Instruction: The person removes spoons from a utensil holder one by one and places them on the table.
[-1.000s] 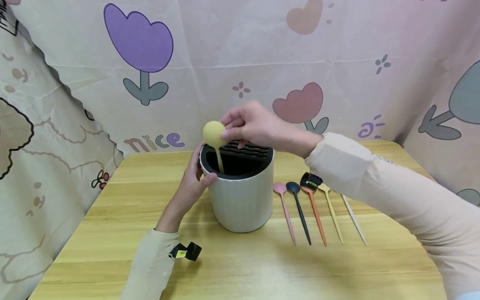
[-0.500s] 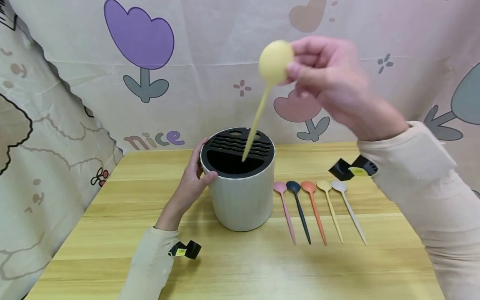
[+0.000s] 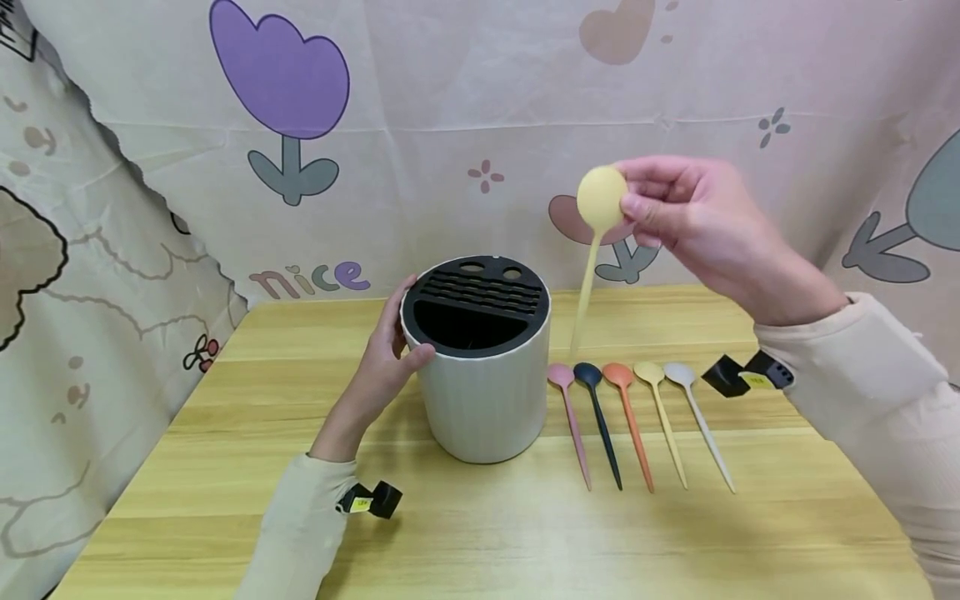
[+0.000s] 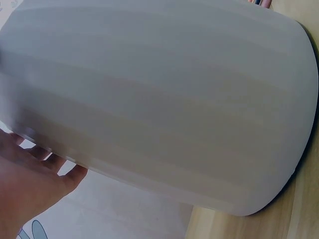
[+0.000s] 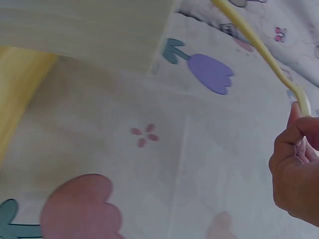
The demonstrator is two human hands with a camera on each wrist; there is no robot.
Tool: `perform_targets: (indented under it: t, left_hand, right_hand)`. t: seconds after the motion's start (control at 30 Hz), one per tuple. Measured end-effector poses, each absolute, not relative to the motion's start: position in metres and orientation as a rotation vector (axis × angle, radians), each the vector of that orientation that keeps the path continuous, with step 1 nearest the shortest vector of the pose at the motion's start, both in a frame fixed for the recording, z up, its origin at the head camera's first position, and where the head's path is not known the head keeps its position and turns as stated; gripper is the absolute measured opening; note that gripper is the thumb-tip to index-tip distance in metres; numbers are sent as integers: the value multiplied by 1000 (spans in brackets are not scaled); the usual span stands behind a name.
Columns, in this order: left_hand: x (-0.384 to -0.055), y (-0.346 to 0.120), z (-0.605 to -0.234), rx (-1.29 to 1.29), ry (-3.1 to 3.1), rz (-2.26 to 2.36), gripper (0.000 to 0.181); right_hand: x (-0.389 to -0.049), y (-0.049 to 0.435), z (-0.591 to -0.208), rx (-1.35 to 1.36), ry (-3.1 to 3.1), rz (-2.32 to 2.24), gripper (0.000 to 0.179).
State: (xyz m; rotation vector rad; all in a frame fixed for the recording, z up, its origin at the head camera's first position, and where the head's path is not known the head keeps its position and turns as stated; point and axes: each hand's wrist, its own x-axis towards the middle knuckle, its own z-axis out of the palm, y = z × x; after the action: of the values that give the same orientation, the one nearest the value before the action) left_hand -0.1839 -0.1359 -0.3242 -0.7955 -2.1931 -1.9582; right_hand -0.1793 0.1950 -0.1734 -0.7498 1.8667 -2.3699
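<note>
My right hand [image 3: 697, 217] pinches a yellow spoon [image 3: 602, 200] by its bowl end, handle pointing down. It is held in the air, to the right of the utensil holder. In the right wrist view the same spoon [image 5: 264, 52] shows its thin bent neck above the fingers. The white utensil holder [image 3: 483, 408] has a black lid with slots, two round holes and a half-moon opening. My left hand [image 3: 378, 367] grips its left side near the rim, thumb in front. The left wrist view shows the fingers [image 4: 75, 177] behind the ribbed wall.
To the right of the holder several spoons lie in a row on the wooden table [image 3: 480, 533]: pink [image 3: 560, 377], dark blue [image 3: 588, 375], orange [image 3: 618, 375], pale yellow [image 3: 649, 372] and light grey [image 3: 680, 374]. A printed cloth [image 3: 420, 83] hangs behind.
The right hand has lifted the yellow spoon up out of the holder's opening, moved it right, then lowered it a little. The left hand and the holder have stayed put.
</note>
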Motion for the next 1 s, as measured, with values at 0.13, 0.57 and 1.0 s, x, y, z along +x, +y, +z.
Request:
perform_targets:
  t: [0.13, 0.57, 1.0]
  left_hand:
    - [-184, -136, -324, -800, -2192, -1953, 118]
    - [-184, -135, -324, -808, -2185, -1948, 119]
    - [-184, -134, -324, -810, -2180, -1953, 120]
  right_hand:
    - [-178, 199, -186, -702, 1965, -2267, 30]
    - [-179, 227, -217, -348, 2458, -1741, 41]
    - [-199, 270, -261, -306, 2598, -1267, 64]
